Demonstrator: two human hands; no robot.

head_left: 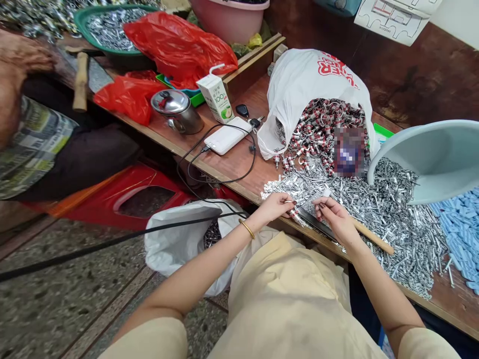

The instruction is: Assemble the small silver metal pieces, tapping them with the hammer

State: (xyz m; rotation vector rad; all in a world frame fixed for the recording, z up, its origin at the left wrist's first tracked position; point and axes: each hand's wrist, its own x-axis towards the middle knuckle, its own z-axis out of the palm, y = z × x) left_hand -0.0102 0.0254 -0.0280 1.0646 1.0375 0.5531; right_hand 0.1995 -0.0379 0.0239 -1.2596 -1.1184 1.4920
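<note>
My left hand (277,206) is at the table's front edge, its fingers pinched on a small metal part that is mostly hidden. Just below its fingertips lies a silver piece with red bands (295,215). A short distance to the right, my right hand (333,215) has thumb and fingers pinched together; what they hold, if anything, is too small to make out. Between and under the hands runs a dark flat bar (315,223). A wooden handle (374,236) sticks out past my right wrist. Beyond both hands spreads a heap of small silver metal parts (359,199).
A white plastic bag (288,85) spills red-banded metal pieces (322,124). At right, a pale basin (445,154) tilts beside blue pieces (458,229). Leftward are a power bank (228,135), cable, drink carton (216,97) and steel mug (179,112). Another person sits at far left.
</note>
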